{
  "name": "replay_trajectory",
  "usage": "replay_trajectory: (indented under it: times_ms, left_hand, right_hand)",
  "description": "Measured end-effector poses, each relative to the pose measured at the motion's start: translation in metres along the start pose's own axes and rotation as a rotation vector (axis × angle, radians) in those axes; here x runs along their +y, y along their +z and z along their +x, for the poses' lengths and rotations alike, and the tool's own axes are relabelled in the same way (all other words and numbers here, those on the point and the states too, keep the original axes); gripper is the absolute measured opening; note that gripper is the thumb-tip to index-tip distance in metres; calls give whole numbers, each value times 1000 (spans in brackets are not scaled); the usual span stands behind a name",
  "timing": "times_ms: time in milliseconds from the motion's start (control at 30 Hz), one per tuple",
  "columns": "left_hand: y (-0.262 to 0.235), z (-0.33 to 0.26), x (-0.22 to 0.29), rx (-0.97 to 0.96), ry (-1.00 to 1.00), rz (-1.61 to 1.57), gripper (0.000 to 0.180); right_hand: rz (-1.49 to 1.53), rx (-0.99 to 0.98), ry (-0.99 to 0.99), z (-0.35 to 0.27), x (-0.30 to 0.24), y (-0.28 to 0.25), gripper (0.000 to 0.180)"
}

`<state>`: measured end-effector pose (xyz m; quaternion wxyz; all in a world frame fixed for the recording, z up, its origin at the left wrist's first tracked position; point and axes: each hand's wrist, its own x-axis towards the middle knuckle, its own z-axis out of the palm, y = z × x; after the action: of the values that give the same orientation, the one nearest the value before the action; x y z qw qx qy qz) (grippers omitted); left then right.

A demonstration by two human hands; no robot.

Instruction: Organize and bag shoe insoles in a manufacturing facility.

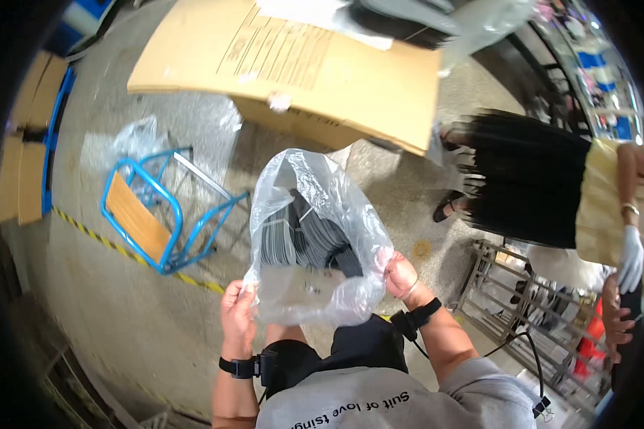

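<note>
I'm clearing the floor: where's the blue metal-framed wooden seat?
In the head view, the seat is on the grey floor at left, left of the held-open clear plastic bag.

Clear bag (361, 214) bunching, partly hiding right hand (402, 277). Co-worker (599, 204) running into dark rim, black skirt (529, 179) smearing into blur. Dark pile (401, 23) up top getting chopped by edge. Shelf goods (592, 71) far right looking too fuzzy to make out, tbh.
</note>
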<state>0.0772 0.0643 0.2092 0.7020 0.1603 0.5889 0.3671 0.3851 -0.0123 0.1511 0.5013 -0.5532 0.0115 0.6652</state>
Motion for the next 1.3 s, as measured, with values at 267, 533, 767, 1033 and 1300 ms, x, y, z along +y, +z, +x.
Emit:
replay_trajectory:
  times_ms: [267, 533, 767, 1033, 1300]
  left_hand:
    - [55, -31, 43, -375, 30, 208, 7]
    - [101, -69, 27, -780, 196, 583, 8]
    - [154, -116, 5, -1077, 146, 906, 5]
    - [243, -110, -22, -1171, 92, 1273, 7]
    - [338, -100, -40, -1303, -83, 1143, 19]
  right_hand:
    - [370, 156, -146, -101, -32, -11, 30]
    - [-566, 374, -728, -161, 31, 29, 52]
    - [-895, 12, -784, -200, -4, 66, 74]
    - [-937, 86, -508, -170, -46, -1, 28]
    - [-866, 314, -546, -175, -93, -75, 25]
